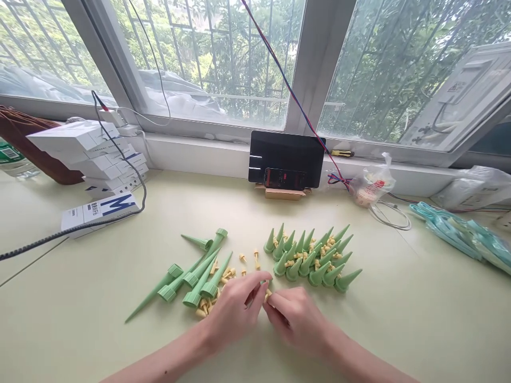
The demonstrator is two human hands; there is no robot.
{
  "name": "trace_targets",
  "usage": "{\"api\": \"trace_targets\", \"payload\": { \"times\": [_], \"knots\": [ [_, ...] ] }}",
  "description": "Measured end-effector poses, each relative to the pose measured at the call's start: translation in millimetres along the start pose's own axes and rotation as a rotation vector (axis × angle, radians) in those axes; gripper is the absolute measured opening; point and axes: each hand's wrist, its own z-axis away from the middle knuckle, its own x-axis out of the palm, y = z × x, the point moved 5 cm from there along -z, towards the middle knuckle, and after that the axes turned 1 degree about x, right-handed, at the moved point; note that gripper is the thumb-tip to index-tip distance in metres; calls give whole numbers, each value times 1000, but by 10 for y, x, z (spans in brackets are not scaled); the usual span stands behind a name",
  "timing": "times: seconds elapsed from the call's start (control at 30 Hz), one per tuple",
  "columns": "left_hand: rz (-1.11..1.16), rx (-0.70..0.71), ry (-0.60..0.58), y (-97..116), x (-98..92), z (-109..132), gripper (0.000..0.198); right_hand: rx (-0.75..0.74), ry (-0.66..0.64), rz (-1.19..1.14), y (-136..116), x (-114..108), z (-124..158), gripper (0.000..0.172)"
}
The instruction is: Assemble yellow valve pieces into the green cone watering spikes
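My left hand (243, 300) and my right hand (297, 316) meet at the front middle of the table. The left fingers are closed round a green plastic spike, mostly hidden, with only a bit of green at the fingertips. Pinched in my right hand is a small yellow valve (269, 293), touching or close to the left fingertips. Left of the hands lie several loose green spikes (215, 279) with ribbed caps, over a scatter of yellow valves (203, 306). Behind my right hand, several green cones (307, 263) stand upright in rows, with yellow valves on their sides.
A black tablet (287, 154) leans at the window, a phone (283, 179) before it on a cardboard stand (284, 194). White boxes (115, 159) are stacked back left, a black cable (120, 221) across them. A plastic bag (371, 183) and teal plastic packets (459, 231) lie right.
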Motion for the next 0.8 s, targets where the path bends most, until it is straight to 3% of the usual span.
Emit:
{"api": "trace_targets", "payload": {
  "times": [0.33,0.47,0.57,0.67,0.73,0.8],
  "knots": [
    [-16,-4,-7,15,-6,-3,16,-8,2,22,-15,-11,-12,33],
    [-1,12,10,33,-17,2,16,-71,64,91,-120,-67,-12,34],
    [11,23,41,41,-36,9,16,-142,139,190,-300,-265,-35,37],
    [9,16,45,34,-37,14,16,-189,162,295,-443,-618,-152,36],
    [9,17,35,29,-23,18,16,-149,170,354,-400,-916,-341,37],
    [4,25,27,27,-5,22,17,-40,164,430,-195,-1205,-636,41]
  ]
}}
